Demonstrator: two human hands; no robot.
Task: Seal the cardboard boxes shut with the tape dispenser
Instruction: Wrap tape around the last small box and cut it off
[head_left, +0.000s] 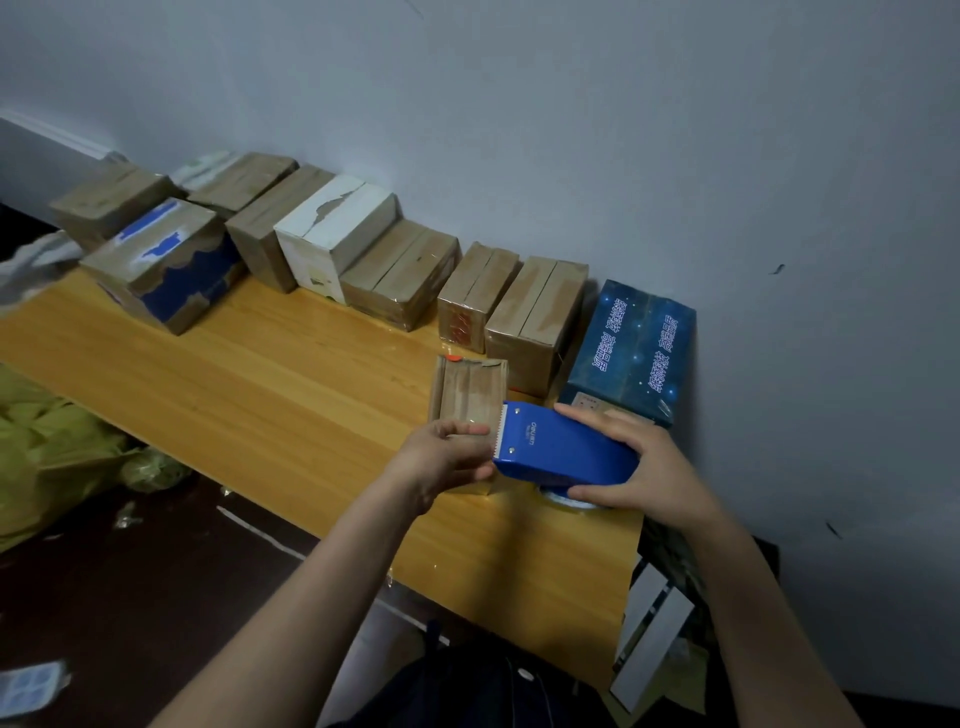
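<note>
Right hand (641, 465) grips tape dispenser (561, 447); left hand (441, 457) holds small box (467, 389), near end hidden.

Glossy blue plastic tape dispenser (563, 449), matt brown cardboard box (467, 397), smooth varnished wood table (270, 395).

Grey-blue wall (571, 104), orange wooden table (260, 384), dark floor (130, 597).

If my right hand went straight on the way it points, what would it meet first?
Probably the small cardboard box held by the left hand: the tape dispenser in the right hand points there. Depth unclear.
</note>
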